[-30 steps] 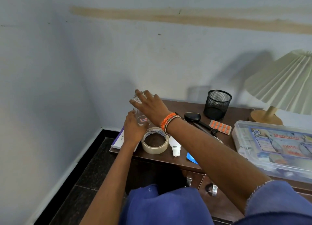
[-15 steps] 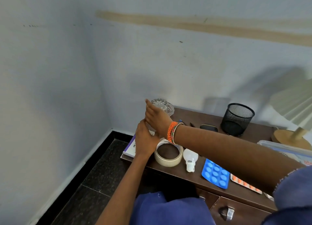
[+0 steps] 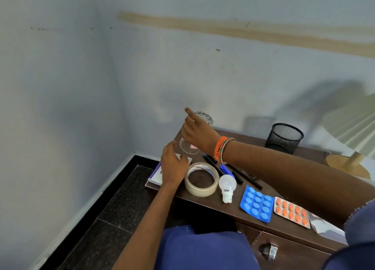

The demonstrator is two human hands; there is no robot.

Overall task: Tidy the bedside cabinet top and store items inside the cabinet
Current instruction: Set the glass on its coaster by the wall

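Note:
On the brown cabinet top point(image 3: 221, 212), my right hand point(image 3: 197, 134) grips a clear glass tumbler point(image 3: 189, 149) and holds it tilted above the left end, index finger sticking out. My left hand point(image 3: 173, 166) hovers just below the glass's rim with fingers apart, holding nothing, over a white notebook point(image 3: 155, 177). A roll of beige tape point(image 3: 200, 189), a white light bulb point(image 3: 227, 184), a blue blister pack point(image 3: 256, 204) and an orange blister pack point(image 3: 291, 212) lie along the front edge. Black pens point(image 3: 246, 177) lie behind them, partly under my right forearm.
A black mesh cup point(image 3: 284, 138) stands at the back against the wall. The lamp's wooden base point(image 3: 341, 165) and pleated shade sit at the right. A drawer with a metal handle point(image 3: 267, 250) is below the top. Dark tiled floor lies to the left.
My right hand has raised and tilted the glass off the cabinet top. My left hand has come off the glass and opened below it. The view has swung left.

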